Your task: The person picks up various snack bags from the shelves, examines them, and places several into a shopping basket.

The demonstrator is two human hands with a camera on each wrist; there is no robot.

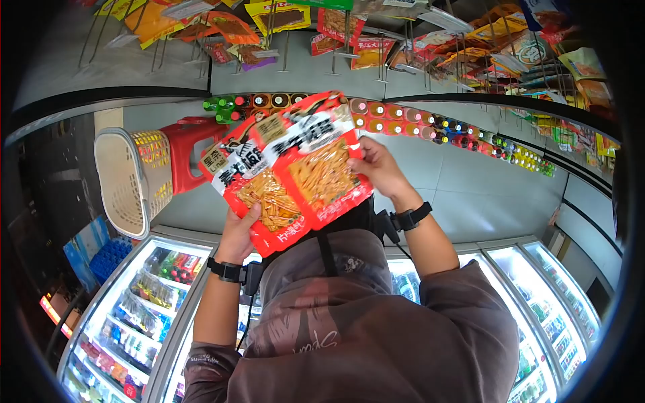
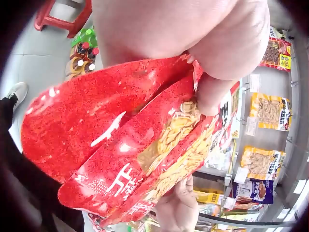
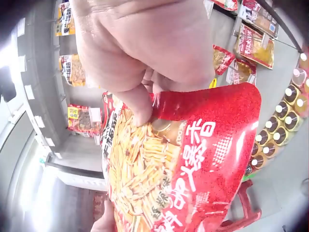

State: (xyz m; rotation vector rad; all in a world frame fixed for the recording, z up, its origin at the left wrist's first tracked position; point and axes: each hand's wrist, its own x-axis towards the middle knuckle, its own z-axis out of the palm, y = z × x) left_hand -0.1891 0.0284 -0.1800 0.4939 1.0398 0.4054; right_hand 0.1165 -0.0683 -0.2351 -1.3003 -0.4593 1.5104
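Observation:
Two red snack packets with clear windows showing yellowish strips are held up before the chest, overlapping. My left hand (image 1: 238,232) grips the left packet (image 1: 272,208) at its lower left edge, thumb on the front. The right packet (image 1: 321,176) lies partly over it, and my right hand (image 1: 384,171) pinches its right edge. In the left wrist view, the left hand (image 2: 178,34) holds the red packets (image 2: 116,169) fanned apart at one end. In the right wrist view, the right hand's thumb (image 3: 137,104) presses on the window of a packet (image 3: 145,159).
Hanging packets (image 1: 279,15) line the rack above. Rows of bottles (image 1: 403,121) stand on the floor beneath. A beige basket (image 1: 121,181) sits by a red stool (image 1: 185,158) at left. Lit drink coolers (image 1: 141,316) are at lower left and right.

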